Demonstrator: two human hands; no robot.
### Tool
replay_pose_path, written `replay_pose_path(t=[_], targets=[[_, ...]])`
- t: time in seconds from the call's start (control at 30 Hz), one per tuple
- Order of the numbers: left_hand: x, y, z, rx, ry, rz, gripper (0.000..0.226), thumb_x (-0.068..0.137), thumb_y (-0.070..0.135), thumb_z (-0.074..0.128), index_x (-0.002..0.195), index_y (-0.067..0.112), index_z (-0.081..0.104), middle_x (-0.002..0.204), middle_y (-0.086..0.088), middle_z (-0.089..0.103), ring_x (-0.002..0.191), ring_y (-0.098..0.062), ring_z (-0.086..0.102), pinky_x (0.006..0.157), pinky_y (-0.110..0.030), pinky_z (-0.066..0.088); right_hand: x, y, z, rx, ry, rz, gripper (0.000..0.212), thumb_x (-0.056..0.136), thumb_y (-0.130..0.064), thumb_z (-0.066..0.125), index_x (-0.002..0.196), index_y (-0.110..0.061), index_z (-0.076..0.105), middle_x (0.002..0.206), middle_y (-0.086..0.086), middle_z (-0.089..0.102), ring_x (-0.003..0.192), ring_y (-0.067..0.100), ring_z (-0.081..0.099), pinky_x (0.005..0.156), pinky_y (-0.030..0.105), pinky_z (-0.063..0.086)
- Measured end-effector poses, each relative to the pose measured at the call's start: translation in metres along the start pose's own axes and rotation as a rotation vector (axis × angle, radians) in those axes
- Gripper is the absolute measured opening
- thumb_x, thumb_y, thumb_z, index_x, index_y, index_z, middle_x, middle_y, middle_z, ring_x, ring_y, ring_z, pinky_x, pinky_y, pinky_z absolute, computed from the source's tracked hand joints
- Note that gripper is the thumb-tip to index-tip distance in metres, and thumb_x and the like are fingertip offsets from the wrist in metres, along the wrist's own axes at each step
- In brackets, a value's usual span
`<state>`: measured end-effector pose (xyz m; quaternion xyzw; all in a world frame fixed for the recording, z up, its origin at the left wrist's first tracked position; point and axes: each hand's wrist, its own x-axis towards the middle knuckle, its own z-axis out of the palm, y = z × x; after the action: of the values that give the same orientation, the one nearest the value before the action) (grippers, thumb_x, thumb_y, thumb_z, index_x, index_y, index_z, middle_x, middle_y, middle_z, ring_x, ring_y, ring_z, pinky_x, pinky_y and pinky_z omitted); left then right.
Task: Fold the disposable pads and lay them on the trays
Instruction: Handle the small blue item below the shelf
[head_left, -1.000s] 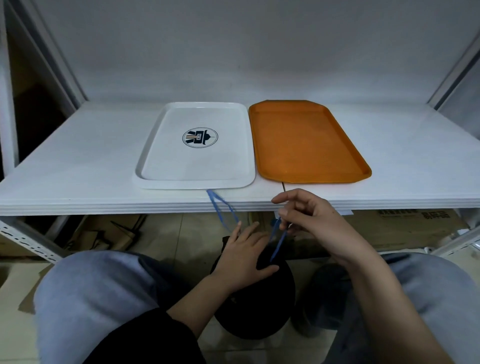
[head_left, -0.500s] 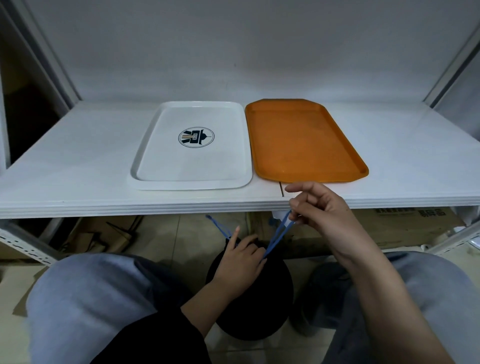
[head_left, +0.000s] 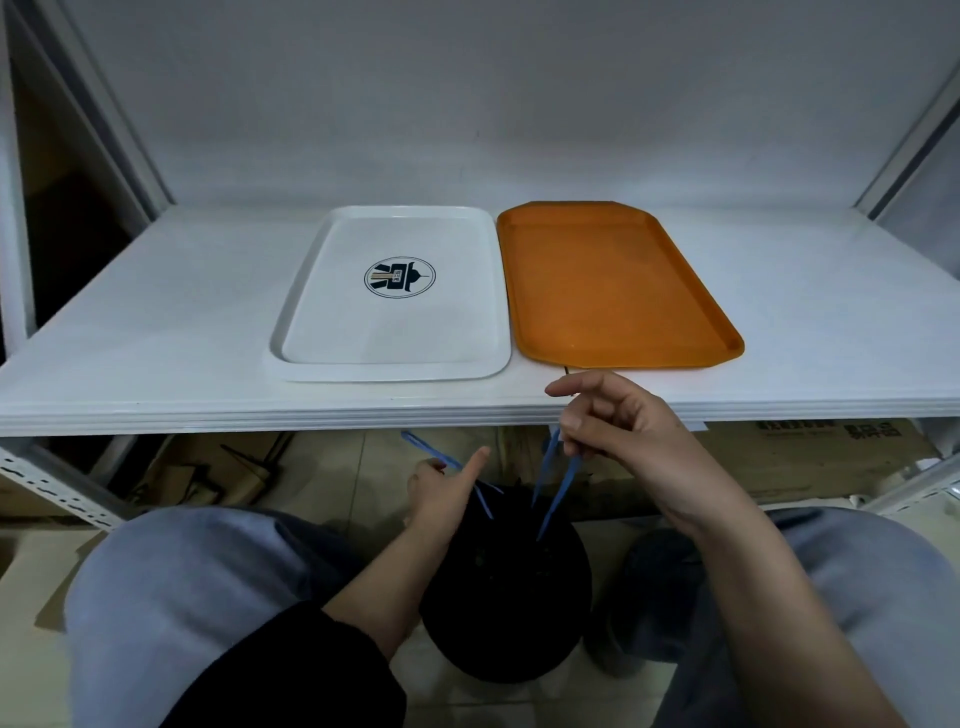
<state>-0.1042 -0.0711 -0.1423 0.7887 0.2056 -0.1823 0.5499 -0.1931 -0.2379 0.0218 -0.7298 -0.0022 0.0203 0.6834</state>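
Two trays lie side by side on the white shelf (head_left: 156, 332): a white tray (head_left: 389, 372) with a round dark logo on the left, and an orange tray (head_left: 628, 362) on the right. Nothing lies in either of them. No pad is visible. Below the shelf edge, a black bag (head_left: 509, 603) sits on the floor between my knees. My right hand (head_left: 623, 441) pinches a doubled blue drawstring (head_left: 553, 488) that runs down into the bag. My left hand (head_left: 447, 493) is at the bag's mouth, index finger extended, holding the other blue drawstring (head_left: 431, 453).
My knees in grey trousers (head_left: 171, 597) flank the bag. Cardboard boxes (head_left: 810, 457) stand under the shelf on the right, flattened cardboard (head_left: 197, 467) on the left. Metal uprights (head_left: 904, 156) frame the shelf, and a grey wall closes it at the back.
My right hand has lifted slightly toward the shelf edge, drawing its blue string tauter. My left hand has moved down to the bag's mouth, and its string has dropped below the shelf edge.
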Motion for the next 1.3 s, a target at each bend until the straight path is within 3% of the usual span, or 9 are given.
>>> replay_pose_path(t=[0.13, 0.23, 0.4, 0.57, 0.7, 0.97, 1.1, 1.2, 1.3], targets=[[0.004, 0.01, 0.004, -0.212, -0.086, 0.042, 0.012, 0.088, 0.01, 0.06, 0.076, 0.011, 0.057, 0.079, -0.01, 0.06, 0.076, -0.023, 0.057, 0.07, -0.028, 0.047, 0.0, 0.002, -0.003, -0.008, -0.037, 0.004, 0.023, 0.089, -0.008, 0.059, 0.11, -0.015, 0.062, 0.073, -0.004, 0.061, 0.071, 0.012, 0.06, 0.069, 0.02, 0.048], [-0.013, 0.016, 0.002, -0.29, -0.109, 0.187, 0.028, 0.093, -0.007, 0.042, 0.077, 0.01, 0.056, 0.073, -0.008, 0.057, 0.068, -0.019, 0.055, 0.073, -0.027, 0.05, 0.001, 0.004, -0.003, 0.006, -0.001, 0.01, 0.022, 0.089, -0.007, 0.059, 0.109, -0.015, 0.061, 0.071, -0.006, 0.063, 0.069, 0.009, 0.059, 0.064, 0.02, 0.043], [-0.053, 0.032, -0.019, -0.201, -0.206, 0.49, 0.02, 0.097, 0.003, 0.043, 0.087, 0.013, 0.057, 0.057, 0.0, 0.05, 0.05, -0.004, 0.05, 0.054, -0.013, 0.042, 0.009, 0.008, 0.005, 0.124, 0.128, 0.04, 0.017, 0.088, -0.006, 0.06, 0.102, -0.015, 0.064, 0.069, -0.004, 0.066, 0.064, 0.008, 0.058, 0.058, 0.018, 0.039], [-0.083, 0.06, -0.04, -0.143, -0.225, 0.694, 0.017, 0.097, 0.01, 0.048, 0.081, 0.006, 0.055, 0.059, -0.002, 0.051, 0.054, -0.005, 0.049, 0.055, -0.018, 0.042, 0.016, 0.01, 0.02, 0.142, 0.202, 0.036, 0.011, 0.091, -0.005, 0.057, 0.094, -0.013, 0.065, 0.066, -0.002, 0.063, 0.063, 0.01, 0.059, 0.055, 0.016, 0.045], [-0.094, 0.071, -0.045, 0.05, -0.143, 0.845, 0.013, 0.091, 0.022, 0.057, 0.078, 0.02, 0.058, 0.072, -0.008, 0.059, 0.064, -0.012, 0.052, 0.059, -0.026, 0.04, 0.017, 0.013, 0.032, 0.108, 0.232, 0.037, 0.008, 0.091, -0.008, 0.058, 0.094, -0.012, 0.064, 0.065, -0.005, 0.065, 0.064, 0.008, 0.063, 0.058, 0.017, 0.049], [-0.098, 0.079, -0.045, 0.093, -0.046, 0.886, 0.022, 0.084, 0.013, 0.067, 0.078, 0.033, 0.06, 0.07, 0.008, 0.063, 0.066, -0.003, 0.057, 0.059, -0.015, 0.044, 0.017, 0.011, 0.037, 0.183, 0.205, 0.191, 0.012, 0.094, -0.016, 0.055, 0.102, -0.013, 0.064, 0.089, 0.005, 0.07, 0.075, 0.012, 0.07, 0.073, 0.026, 0.057], [-0.094, 0.079, -0.043, 0.281, 0.066, 1.066, 0.012, 0.081, 0.02, 0.07, 0.09, 0.025, 0.065, 0.085, 0.01, 0.054, 0.071, 0.001, 0.056, 0.063, -0.024, 0.049, 0.016, 0.012, 0.044, 0.231, 0.155, 0.178, 0.014, 0.094, -0.016, 0.054, 0.106, -0.015, 0.062, 0.094, 0.007, 0.073, 0.087, 0.016, 0.07, 0.08, 0.028, 0.057], [-0.089, 0.068, -0.043, 0.21, 0.076, 1.141, 0.031, 0.079, 0.026, 0.069, 0.109, 0.023, 0.06, 0.099, 0.008, 0.049, 0.084, 0.005, 0.053, 0.073, -0.014, 0.046, 0.017, 0.011, 0.046, 0.241, 0.167, 0.151, 0.016, 0.094, -0.01, 0.055, 0.109, -0.014, 0.061, 0.09, 0.005, 0.075, 0.086, 0.011, 0.07, 0.077, 0.024, 0.055], [-0.069, 0.037, -0.039, 0.101, 0.025, 1.02, 0.056, 0.073, 0.043, 0.065, 0.123, 0.027, 0.045, 0.119, 0.006, 0.046, 0.109, -0.004, 0.05, 0.094, -0.015, 0.039, 0.018, 0.009, 0.042, 0.16, 0.188, 0.137, 0.017, 0.094, -0.009, 0.052, 0.103, -0.017, 0.064, 0.081, -0.002, 0.074, 0.078, 0.006, 0.067, 0.074, 0.025, 0.047]])
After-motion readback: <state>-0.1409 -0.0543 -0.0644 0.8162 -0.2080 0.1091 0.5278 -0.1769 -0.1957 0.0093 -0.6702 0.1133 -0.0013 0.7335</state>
